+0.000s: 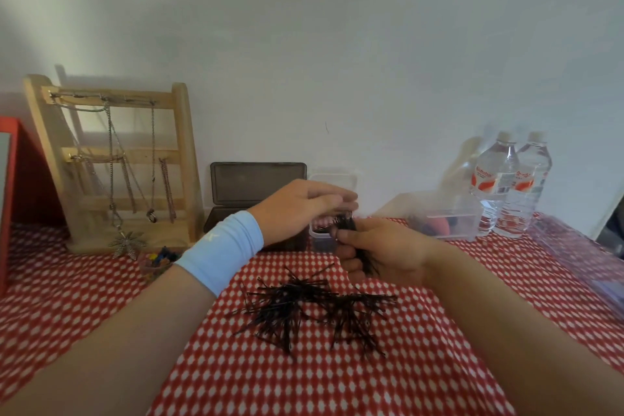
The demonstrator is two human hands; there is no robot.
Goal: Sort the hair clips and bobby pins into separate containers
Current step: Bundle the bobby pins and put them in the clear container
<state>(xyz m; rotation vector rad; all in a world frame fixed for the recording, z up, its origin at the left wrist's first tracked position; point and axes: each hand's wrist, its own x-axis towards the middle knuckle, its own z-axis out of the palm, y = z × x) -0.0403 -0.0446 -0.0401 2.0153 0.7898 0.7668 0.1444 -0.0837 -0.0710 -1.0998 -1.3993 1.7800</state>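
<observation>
1. Head view, the risk: my right hand (381, 246) holds a loose bundle of thin black metal bobby pins (351, 228). If my grip slackens, I judge pins could slide out and drop back onto the heap of black bobby pins (304, 311) on the red-and-white checked bench (337, 382). They could also miss the small clear plastic tub (319, 237) just beyond.
2. My right hand is clenched round that bundle, near the middle of the scene.
3. My left hand (304, 206), with a light-blue wristband (221, 250), has nearly straight fingers, tips at the bundle's top. Whether it pinches a pin I cannot tell, because of blur.
</observation>
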